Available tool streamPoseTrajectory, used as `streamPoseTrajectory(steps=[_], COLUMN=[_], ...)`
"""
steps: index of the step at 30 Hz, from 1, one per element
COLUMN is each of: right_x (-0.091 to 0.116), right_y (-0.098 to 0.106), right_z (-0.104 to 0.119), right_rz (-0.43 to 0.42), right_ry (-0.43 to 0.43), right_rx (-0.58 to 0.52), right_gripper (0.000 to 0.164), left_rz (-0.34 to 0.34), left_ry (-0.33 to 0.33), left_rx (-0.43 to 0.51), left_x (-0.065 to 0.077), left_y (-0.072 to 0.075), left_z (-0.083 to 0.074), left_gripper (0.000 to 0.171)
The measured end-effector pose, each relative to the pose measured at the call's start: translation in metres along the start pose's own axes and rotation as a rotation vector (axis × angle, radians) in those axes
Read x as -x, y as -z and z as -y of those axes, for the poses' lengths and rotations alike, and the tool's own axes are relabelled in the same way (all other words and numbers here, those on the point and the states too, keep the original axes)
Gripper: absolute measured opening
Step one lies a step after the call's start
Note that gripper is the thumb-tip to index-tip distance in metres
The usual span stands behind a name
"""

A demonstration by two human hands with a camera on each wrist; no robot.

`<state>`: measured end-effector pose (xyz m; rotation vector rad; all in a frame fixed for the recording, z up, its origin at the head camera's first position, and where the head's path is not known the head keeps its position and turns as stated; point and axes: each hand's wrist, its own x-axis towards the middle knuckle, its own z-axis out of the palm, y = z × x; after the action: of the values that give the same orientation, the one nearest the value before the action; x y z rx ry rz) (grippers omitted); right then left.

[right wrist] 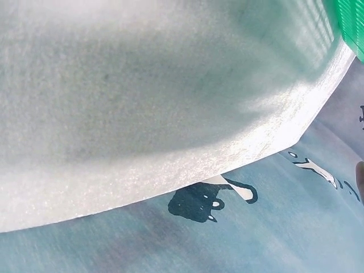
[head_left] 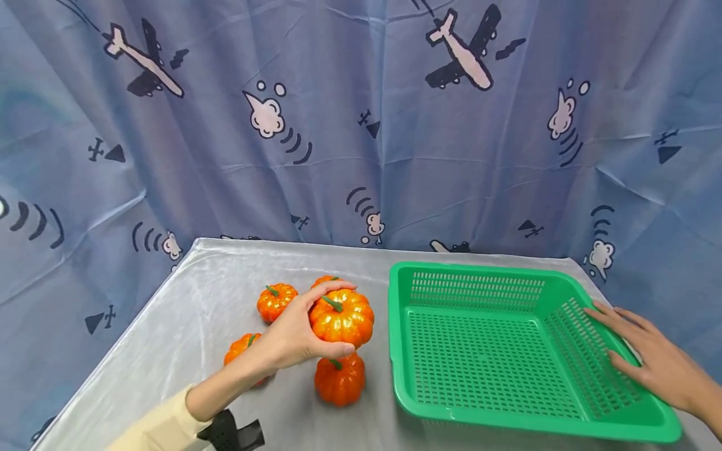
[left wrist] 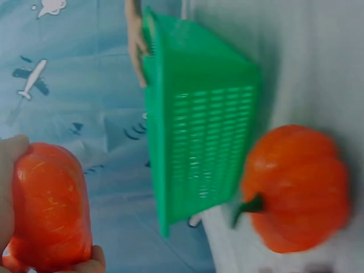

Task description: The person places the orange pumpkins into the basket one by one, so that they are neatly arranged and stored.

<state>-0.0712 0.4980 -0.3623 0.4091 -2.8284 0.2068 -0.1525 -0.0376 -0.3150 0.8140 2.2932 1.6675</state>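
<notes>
A small orange pumpkin [head_left: 348, 316] with a green stem is held by my left hand [head_left: 296, 332], thumb below and fingers over its top. In the left wrist view the held pumpkin [left wrist: 51, 207] shows at the lower left. Just below it in the head view, another pumpkin [head_left: 340, 381] sits on the table. My right hand [head_left: 657, 360] rests over the right rim of a green plastic basket [head_left: 397, 351], its fingers fairly straight against the inner side. The right wrist view catches only a fingertip [right wrist: 360, 179] at its right edge.
More pumpkins lie around the left arm: one [head_left: 275, 302] at the back left, one [head_left: 241, 346] partly behind the forearm, one [head_left: 326, 279] mostly hidden behind the hand. A pale cloth covers the table [head_left: 197, 294]. A blue curtain [head_left: 333, 156] with airplane prints hangs behind.
</notes>
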Motion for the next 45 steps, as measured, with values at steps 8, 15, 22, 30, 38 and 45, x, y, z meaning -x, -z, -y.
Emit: streamPoseTrajectory(steps=[8, 15, 22, 30, 38, 45], right_x=[0.006, 0.006, 0.003, 0.001, 0.003, 0.005], right_y=[-0.002, -0.001, 0.002, 0.002, 0.002, 0.004], right_z=[-0.001, -0.001, 0.001, 0.001, 0.0, 0.001], right_rz=[0.022, 0.013, 0.005, -0.01, -0.03, -0.012], right_ry=[-0.028, -0.045, -0.02, -0.005, -0.009, -0.026], right_rx=[-0.002, -0.026, -0.03, -0.059, -0.061, -0.026], right_gripper=[0.064, 0.063, 0.063, 0.061, 0.06, 0.061], left_rz=[0.04, 0.069, 0.085, 0.123, 0.138, 0.035], left_ry=[-0.101, -0.199, -0.266, -0.21, -0.204, -0.171], left_rx=[0.056, 0.109, 0.163, 0.206, 0.266, 0.299], left_x=[-0.039, -0.072, -0.095, -0.102, -0.141, -0.167], left_y=[-0.023, -0.046, -0.069, -0.1, -0.142, -0.176], left_z=[-0.02, -0.04, -0.06, -0.083, -0.078, -0.082], left_gripper=[0.068, 0.067, 0.065, 0.06, 0.06, 0.057])
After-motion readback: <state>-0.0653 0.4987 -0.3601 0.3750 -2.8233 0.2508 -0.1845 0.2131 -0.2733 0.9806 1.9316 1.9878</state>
